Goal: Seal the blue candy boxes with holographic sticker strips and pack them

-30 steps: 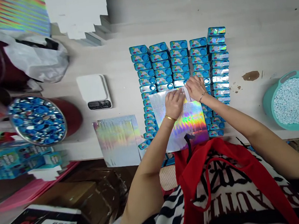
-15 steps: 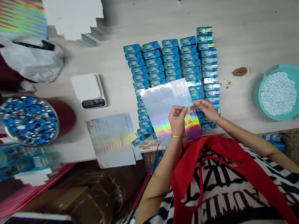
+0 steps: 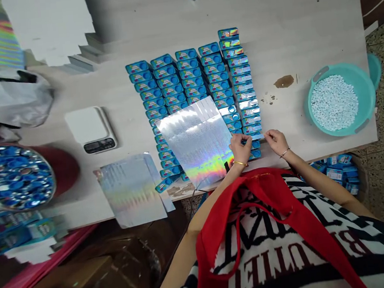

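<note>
Between my two hands a small shiny sticker strip (image 3: 257,137) is stretched over the lower end of the rightmost column of blue boxes (image 3: 250,113). My left hand (image 3: 241,148) pinches the strip's left end, and my right hand (image 3: 277,141) pinches its right end. A large silvery holographic sheet (image 3: 194,137) lies over the lower part of the other columns, just left of my left hand. Pale gaps show along the sheet's upper right edge. Shiny strips cover many boxes in the rightmost column.
A turquoise tub (image 3: 365,97) of white pieces stands at the right. Toward the left are a white scale (image 3: 87,125), more holographic sheets (image 3: 134,191) and a red bucket (image 3: 63,168) of blue wrapped items. A stack of white card (image 3: 50,26) lies at the upper left.
Both hands have moved with the strip from over the sheet to the rightmost box column. The hands are farther apart, and the whole view has shifted.
</note>
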Demonstrator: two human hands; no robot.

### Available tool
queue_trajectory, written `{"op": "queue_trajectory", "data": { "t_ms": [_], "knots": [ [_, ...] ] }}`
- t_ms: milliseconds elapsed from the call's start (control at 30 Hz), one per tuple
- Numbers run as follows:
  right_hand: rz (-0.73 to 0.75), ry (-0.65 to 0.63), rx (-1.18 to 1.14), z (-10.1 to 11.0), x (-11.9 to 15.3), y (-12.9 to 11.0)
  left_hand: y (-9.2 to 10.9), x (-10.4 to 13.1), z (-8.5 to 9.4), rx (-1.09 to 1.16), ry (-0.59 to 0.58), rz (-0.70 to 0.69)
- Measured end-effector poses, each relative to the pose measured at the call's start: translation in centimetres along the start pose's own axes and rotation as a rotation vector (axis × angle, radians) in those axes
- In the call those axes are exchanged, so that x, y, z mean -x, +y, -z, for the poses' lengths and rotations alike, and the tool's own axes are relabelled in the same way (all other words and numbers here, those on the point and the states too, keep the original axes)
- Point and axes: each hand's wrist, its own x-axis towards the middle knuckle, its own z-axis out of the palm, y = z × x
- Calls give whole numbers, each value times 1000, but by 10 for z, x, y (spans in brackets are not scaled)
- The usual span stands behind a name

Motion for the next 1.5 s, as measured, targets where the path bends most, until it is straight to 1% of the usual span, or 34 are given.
{"op": "queue_trajectory", "data": {
  "t_ms": [133, 367, 467, 567, 633, 700, 767, 833, 900, 933, 967, 1000, 1033, 1100, 1133, 1167, 1200, 1267, 1300, 1367, 1433, 1500],
  "knots": [
    [-17, -38, 144, -9, -1, 9, -2, 1, -2, -104, 38, 16],
    [-36, -31, 210, -17, -4, 18, 4, -2, -5, -239, -8, 5],
    [-40, -53, 228, -20, -6, 24, 6, -2, -6, -306, -34, -14],
    [-61, -49, 199, -24, -6, 30, 5, -5, -3, -349, -32, -15],
    [-73, 2, 139, -28, -2, 32, 2, -7, -1, -350, -12, -6],
    [-44, 31, 94, -31, 4, 34, 1, -8, 1, -352, -11, -9],
    [19, -17, 97, -35, 13, 35, 0, -8, 0, -364, -26, -21],
    [67, -134, 145, -37, 22, 36, 1, -6, -1, -378, -36, -26],
    [74, -237, 223, -35, 27, 37, 1, -7, 0, -378, -45, -42],
    [66, -248, 264, -32, 26, 37, -1, -10, 2, -362, -55, -65],
    [55, -221, 300, -28, 23, 35, -3, -16, 7, -332, -65, -100],
    [47, -162, 325, -24, 17, 31, -8, -24, 15, -295, -66, -140],
    [49, -88, 336, -19, 8, 24, -13, -36, 26, -258, -42, -177],
    [108, 30, 330, -15, -18, 0, -27, -67, 57, -226, 68, -220],
    [169, 40, 322, -16, -34, -17, -34, -84, 74, -241, 145, -222],
    [240, 21, 319, -20, -51, -37, -41, -103, 92, -276, 204, -217],
    [310, -18, 322, -27, -69, -57, -47, -120, 109, -320, 241, -212],
    [409, -119, 350, -49, -106, -99, -57, -152, 136, -424, 261, -191],
    [444, -166, 367, -62, -123, -118, -61, -165, 146, -478, 252, -177],
    [488, -225, 399, -89, -153, -147, -66, -183, 157, -574, 212, -146],
    [525, -241, 415, -112, -174, -165, -69, -190, 163, -632, 160, -134],
    [558, -247, 419, -127, -188, -174, -70, -191, 167, -633, 114, -154]
  ]
}}
